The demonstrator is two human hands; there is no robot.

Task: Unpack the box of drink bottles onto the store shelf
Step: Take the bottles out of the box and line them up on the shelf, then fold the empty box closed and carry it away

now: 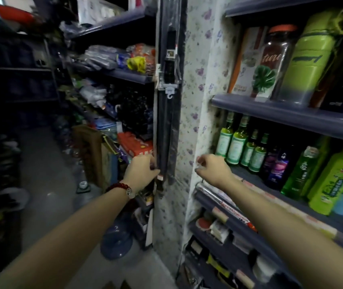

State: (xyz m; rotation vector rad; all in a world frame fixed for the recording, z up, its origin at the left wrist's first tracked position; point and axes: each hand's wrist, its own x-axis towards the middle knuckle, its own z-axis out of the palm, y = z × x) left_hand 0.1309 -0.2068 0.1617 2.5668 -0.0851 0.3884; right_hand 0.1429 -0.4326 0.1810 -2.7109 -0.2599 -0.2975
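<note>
Several green glass bottles [237,142] stand at the left end of the middle shelf [287,115] on the right, with dark purple bottles [277,163] and bright green bottles [304,172] beside them. My left hand [142,170], with a red bead bracelet on the wrist, is closed on the edge of a dark hanging strip [166,130] on the shelf post. My right hand [212,170] is curled shut against the flowered pillar [199,101], just left of the green bottles. Nothing shows in it. No box of drink bottles is clearly in view.
Lime-green packs [337,178] fill the shelf's right end. A green flask and a glass jar [279,59] stand on the shelf above. Brown cardboard [93,151] leans by the left shelving, and a blue water jug [116,240] sits on the aisle floor [47,174].
</note>
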